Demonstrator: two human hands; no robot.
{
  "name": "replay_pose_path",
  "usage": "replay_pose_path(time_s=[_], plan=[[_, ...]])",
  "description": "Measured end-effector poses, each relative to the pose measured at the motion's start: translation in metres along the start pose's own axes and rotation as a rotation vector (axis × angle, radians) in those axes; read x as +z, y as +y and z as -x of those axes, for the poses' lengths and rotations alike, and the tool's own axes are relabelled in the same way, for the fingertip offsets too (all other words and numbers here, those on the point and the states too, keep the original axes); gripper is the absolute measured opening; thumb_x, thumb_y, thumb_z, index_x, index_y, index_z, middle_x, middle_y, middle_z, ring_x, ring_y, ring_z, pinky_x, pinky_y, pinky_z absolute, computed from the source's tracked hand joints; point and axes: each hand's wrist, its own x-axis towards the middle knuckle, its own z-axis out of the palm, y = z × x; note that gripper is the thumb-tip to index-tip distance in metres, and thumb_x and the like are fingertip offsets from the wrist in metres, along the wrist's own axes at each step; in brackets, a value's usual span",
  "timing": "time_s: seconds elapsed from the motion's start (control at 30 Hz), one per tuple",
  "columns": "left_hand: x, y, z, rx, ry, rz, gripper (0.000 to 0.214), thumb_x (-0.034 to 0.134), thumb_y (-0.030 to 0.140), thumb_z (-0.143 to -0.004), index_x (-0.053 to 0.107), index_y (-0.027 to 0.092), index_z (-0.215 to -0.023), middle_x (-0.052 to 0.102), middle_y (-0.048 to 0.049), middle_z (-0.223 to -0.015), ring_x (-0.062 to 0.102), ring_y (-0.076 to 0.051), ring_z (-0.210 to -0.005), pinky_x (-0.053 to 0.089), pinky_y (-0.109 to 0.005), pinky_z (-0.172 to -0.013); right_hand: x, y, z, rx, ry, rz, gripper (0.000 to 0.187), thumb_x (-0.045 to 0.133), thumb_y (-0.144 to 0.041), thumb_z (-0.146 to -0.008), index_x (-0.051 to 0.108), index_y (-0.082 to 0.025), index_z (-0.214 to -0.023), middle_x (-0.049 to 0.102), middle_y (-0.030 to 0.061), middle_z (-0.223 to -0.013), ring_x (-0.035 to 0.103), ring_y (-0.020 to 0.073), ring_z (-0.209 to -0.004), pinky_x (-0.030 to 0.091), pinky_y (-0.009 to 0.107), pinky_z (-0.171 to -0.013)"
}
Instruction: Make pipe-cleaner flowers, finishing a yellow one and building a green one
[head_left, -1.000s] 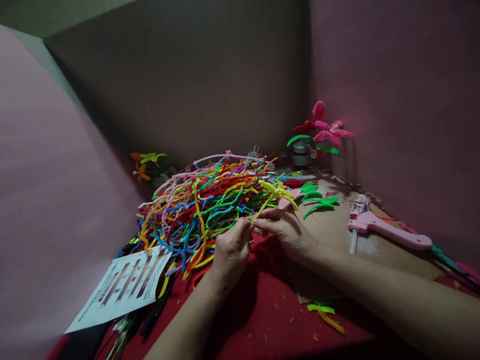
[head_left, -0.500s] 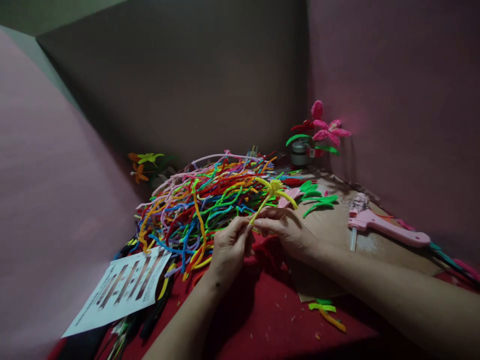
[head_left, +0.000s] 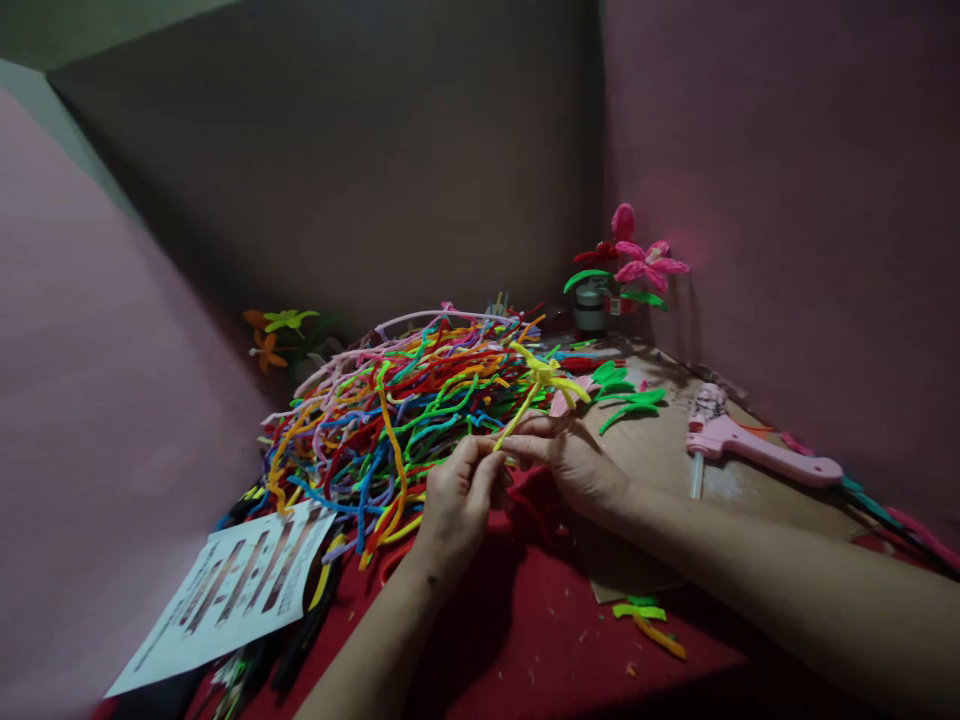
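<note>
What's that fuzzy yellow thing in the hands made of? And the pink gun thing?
The yellow flower piece looks like pipe cleaner: fuzzy matte fibres, probably over thin wire, since its bends hold. The pink glue gun looks like smooth hard plastic, slightly shiny.

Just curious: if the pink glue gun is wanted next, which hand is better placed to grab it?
Likely the right hand: the glue gun lies on its side, nearer; the left hand, also pinching the yellow flower, is farther.
</note>
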Motion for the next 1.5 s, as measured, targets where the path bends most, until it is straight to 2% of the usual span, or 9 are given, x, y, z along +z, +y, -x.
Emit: replay_pose_path(time_s=[0.1,0.2,0.33,0.47,0.7,0.97,1.1,1.33,1.5], plan=[[0.003,-0.009,0.002,0.227,0.138,-0.347,0.011,0.049,0.025,-0.081,0.055,0.019,-0.087,0.061,-0.001,-0.07,0.056,-0.011,-0.057,0.042,-0.022,-0.057,0.001,0.003,0.0,0.004,0.022,0.021,0.012,0.063,-0.027,-0.067,0.065,-0.016,-0.062,0.053,-0.0022,-0.06,0.046,0.0112,-0.059,0.036,0.026,-0.058],[0.002,-0.014,0.003,0.293,0.126,-0.383,0.013,0.043,0.022,-0.084,0.055,0.02,-0.089,0.059,0.0001,-0.068,0.053,-0.01,-0.055,0.04,-0.021,-0.055,0.001,0.003,0.002,-0.021,0.019,0.077,0.015,0.063,-0.028,-0.068,0.064,-0.016,-0.061,0.054,-0.0015,-0.062,0.047,0.0115,-0.061,0.035,0.025,-0.058],[0.0,-0.007,0.004,0.181,0.114,-0.19,0.014,0.041,0.025,-0.086,0.053,0.021,-0.08,0.047,0.0055,-0.051,0.045,-0.008,-0.043,0.037,-0.018,-0.047,0.0,-0.003,0.004,-0.097,-0.097,0.112,0.02,0.056,-0.029,-0.075,0.062,-0.015,-0.062,0.053,-0.0014,-0.061,0.047,0.011,-0.059,0.037,0.025,-0.059],[-0.001,-0.001,0.004,0.118,0.122,-0.077,0.013,0.044,0.026,-0.085,0.053,0.02,-0.077,0.044,0.0074,-0.047,0.044,-0.006,-0.039,0.036,-0.017,-0.043,-0.001,-0.004,0.004,-0.045,-0.184,0.038,0.019,0.051,-0.026,-0.078,0.06,-0.015,-0.065,0.053,-0.0023,-0.058,0.046,0.0086,-0.05,0.037,0.023,-0.052],[0.0,0.001,0.001,-0.06,0.048,0.179,0.013,0.05,0.029,-0.082,0.052,0.018,-0.077,0.049,0.0063,-0.054,0.047,-0.005,-0.036,0.035,-0.016,-0.035,0.001,0.002,-0.001,0.03,-0.14,0.003,0.007,0.057,-0.02,-0.071,0.063,-0.015,-0.071,0.054,-0.0034,-0.058,0.041,0.0064,-0.048,0.029,0.021,-0.046],[-0.008,0.005,-0.003,-0.249,-0.181,0.618,0.014,0.052,0.026,-0.08,0.053,0.014,-0.074,0.057,0.0028,-0.053,0.045,-0.006,-0.029,0.038,-0.017,-0.026,0.001,0.005,-0.001,0.135,-0.163,-0.199,0.022,0.066,-0.028,-0.067,0.068,-0.013,-0.083,0.057,-0.001,-0.057,0.041,0.0064,-0.045,0.025,0.022,-0.045],[-0.01,0.005,-0.004,-0.255,-0.219,0.679,0.015,0.052,0.025,-0.08,0.055,0.012,-0.072,0.056,0.0029,-0.05,0.042,-0.005,-0.026,0.034,-0.014,-0.023,-0.002,0.014,-0.004,0.195,-0.171,-0.368,0.023,0.07,-0.023,-0.064,0.069,-0.014,-0.086,0.061,0.0,-0.059,0.049,0.008,-0.051,0.03,0.022,-0.049],[-0.009,0.002,-0.004,-0.297,-0.26,0.66,0.019,0.051,0.028,-0.08,0.056,0.013,-0.071,0.055,0.003,-0.049,0.039,-0.004,-0.024,0.029,-0.014,-0.022,0.0,0.011,-0.004,0.22,-0.118,-0.376,0.017,0.075,-0.023,-0.056,0.067,-0.013,-0.069,0.059,-0.0016,-0.054,0.048,0.0077,-0.047,0.031,0.023,-0.049],[-0.005,0.012,-0.002,-0.216,-0.154,0.403,0.023,0.048,0.032,-0.082,0.055,0.013,-0.071,0.059,0.0007,-0.056,0.053,-0.006,-0.039,0.04,-0.016,-0.041,0.003,0.003,-0.002,0.196,-0.007,-0.329,0.016,0.074,-0.021,-0.054,0.061,-0.014,-0.06,0.056,-0.0028,-0.054,0.041,0.0065,-0.045,0.029,0.024,-0.049]])
